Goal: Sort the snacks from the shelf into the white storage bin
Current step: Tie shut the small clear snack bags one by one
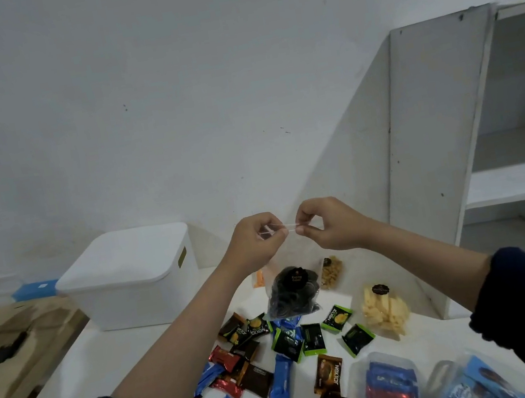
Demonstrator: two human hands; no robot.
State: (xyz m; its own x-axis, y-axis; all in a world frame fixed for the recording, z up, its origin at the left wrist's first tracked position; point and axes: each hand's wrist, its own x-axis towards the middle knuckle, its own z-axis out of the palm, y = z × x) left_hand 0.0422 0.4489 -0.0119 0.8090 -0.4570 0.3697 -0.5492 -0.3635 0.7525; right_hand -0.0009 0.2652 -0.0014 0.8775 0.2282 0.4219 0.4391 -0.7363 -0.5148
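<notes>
Two hands are up over the table [113, 355], and they hold a clear bag [292, 292] by its top edge. The left hand [254, 240] pinches one side of the top with its fingers [277, 231] closed on the plastic. The right hand [326, 224] pinches the other side the same way. The bag hangs down between them, and its bottom is full of dark round snacks with a black sticker on the front. The white bin [132, 279] sits on the table to the left, near the wall, with its lid [125, 256] shut on top, so what is inside cannot be seen. The shelf [446, 140] stands on the right, and the parts of it that show hold no snacks. Under the hanging bag many small wrapped snacks [278, 345] lie spread out on the table, green, blue, red and brown. A clear bag of pale yellow chips [386, 312] lies near the shelf. Another small bag of light brown nuts [331, 272] lies behind the dark bag. At the bottom right a clear tub [389, 386] holds blue and red wrapped snacks, and just beside it is another clear pack [476, 385] with blue wrappers in it.
</notes>
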